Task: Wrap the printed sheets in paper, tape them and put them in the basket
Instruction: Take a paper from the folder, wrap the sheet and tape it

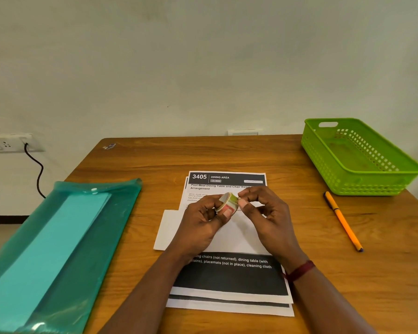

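The printed sheets (229, 278) lie stacked in the middle of the wooden table (227, 155), with a band of plain white paper (171, 227) folded across their middle. Above that band my left hand (203, 222) holds a small roll of tape (228, 202) between thumb and fingers. My right hand (268, 213) pinches at the roll's edge with thumb and forefinger. The green plastic basket (362, 160) stands at the table's far right corner, with nothing in it.
A teal translucent folder (58, 242) with light blue paper inside lies along the left side of the table. An orange pen (343, 220) lies to the right of the sheets. A wall socket (7, 143) with a black cable is at the left.
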Action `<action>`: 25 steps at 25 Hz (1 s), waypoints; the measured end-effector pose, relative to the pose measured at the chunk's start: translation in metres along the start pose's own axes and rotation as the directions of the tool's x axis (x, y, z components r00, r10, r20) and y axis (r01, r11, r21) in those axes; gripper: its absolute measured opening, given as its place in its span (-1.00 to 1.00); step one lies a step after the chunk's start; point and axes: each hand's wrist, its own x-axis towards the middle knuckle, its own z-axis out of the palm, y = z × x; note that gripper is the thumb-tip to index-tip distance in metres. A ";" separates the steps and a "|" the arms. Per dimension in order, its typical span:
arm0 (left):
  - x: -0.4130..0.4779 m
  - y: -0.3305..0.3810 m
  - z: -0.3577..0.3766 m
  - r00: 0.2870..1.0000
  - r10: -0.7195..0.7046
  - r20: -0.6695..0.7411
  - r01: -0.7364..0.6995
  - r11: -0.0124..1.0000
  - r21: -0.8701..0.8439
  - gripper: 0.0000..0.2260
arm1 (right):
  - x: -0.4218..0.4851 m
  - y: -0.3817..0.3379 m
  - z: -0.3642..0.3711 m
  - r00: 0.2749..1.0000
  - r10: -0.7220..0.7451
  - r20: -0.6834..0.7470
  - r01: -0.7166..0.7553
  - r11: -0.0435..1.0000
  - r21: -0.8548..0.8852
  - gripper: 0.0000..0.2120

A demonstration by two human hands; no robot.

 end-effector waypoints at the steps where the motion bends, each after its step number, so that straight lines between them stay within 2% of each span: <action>1: 0.000 0.001 0.000 1.000 -0.001 0.003 0.001 1.000 0.000 -0.85 | 0.000 0.000 0.000 1.000 0.027 -0.005 -0.027 0.999 0.020 -0.83; 3: -0.001 0.001 0.000 1.000 0.012 0.009 -0.012 1.000 0.002 -0.86 | 0.002 0.001 0.000 0.995 0.098 -0.015 -0.098 0.995 0.033 -0.93; 5: -0.001 0.001 0.000 1.000 0.023 0.008 -0.023 1.000 0.004 -0.89 | 0.002 0.001 0.000 0.989 0.147 -0.021 -0.146 0.989 0.015 -0.90; 8: -0.002 0.001 0.000 0.999 0.047 -0.002 -0.047 0.999 0.002 -0.92 | 0.001 -0.001 0.001 0.990 0.135 0.029 -0.134 0.990 -0.045 -0.75; 13: -0.003 0.003 0.000 0.998 0.063 0.010 -0.063 0.998 -0.012 -0.94 | 0.000 -0.001 0.001 0.985 0.134 0.105 -0.128 0.990 -0.062 -0.72; 16: -0.004 0.008 0.001 0.998 0.063 0.031 -0.063 0.998 -0.009 -0.77 | 0.001 -0.003 -0.001 0.984 0.133 0.122 -0.129 0.991 -0.040 -0.75; 20: -0.004 0.009 0.002 0.999 0.047 0.027 -0.047 0.999 0.002 -0.68 | 0.001 -0.002 0.000 0.979 0.169 0.113 -0.175 0.984 0.043 -0.78; 25: -0.004 0.008 0.002 0.998 0.062 0.016 -0.063 0.991 0.121 -0.80 | 0.002 -0.003 0.000 0.989 0.127 0.079 -0.131 0.990 0.054 -0.86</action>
